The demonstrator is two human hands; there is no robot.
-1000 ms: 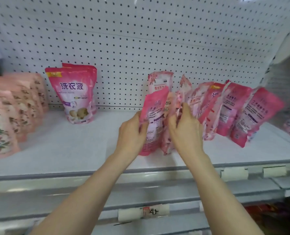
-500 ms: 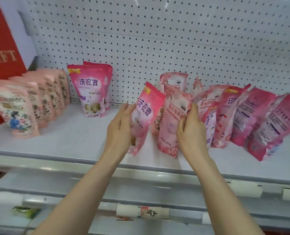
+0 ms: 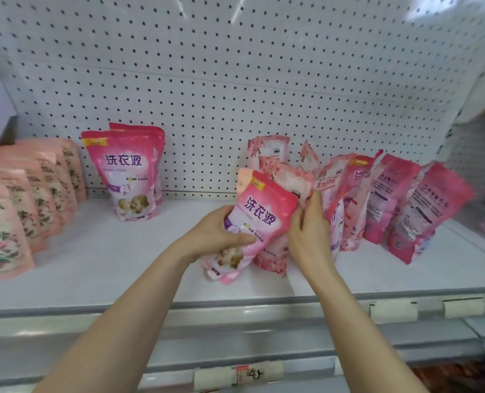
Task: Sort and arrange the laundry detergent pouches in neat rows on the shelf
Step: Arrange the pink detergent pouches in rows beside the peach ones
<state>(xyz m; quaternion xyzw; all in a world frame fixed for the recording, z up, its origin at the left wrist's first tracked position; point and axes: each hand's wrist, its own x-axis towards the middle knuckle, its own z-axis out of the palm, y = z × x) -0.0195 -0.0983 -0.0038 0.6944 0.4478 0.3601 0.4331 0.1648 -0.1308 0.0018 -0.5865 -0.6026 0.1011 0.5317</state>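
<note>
My left hand [image 3: 217, 236] grips a bright pink detergent pouch [image 3: 259, 215] by its lower half, tilted to the right, front label facing me, just above the white shelf [image 3: 108, 268]. My right hand [image 3: 306, 231] touches that pouch's right edge and rests against a pale floral pouch [image 3: 285, 180] behind it. Two matching bright pink pouches [image 3: 128, 171] stand upright at the back left. To the right, a loose row of several mixed pink pouches [image 3: 391, 199] leans over, some with backs showing.
A row of several peach floral pouches [image 3: 23, 199] lines the shelf's left end. A white pegboard wall [image 3: 235, 80] backs the shelf. Price-tag holders [image 3: 394, 312] sit on the front rail, with a lower shelf rail [image 3: 247, 374] beneath.
My left hand has pulled the bright pink pouch out of the cluster, turned its front to me and brought it lower and nearer. My right hand shifted from the floral pouch to the held pouch's edge.
</note>
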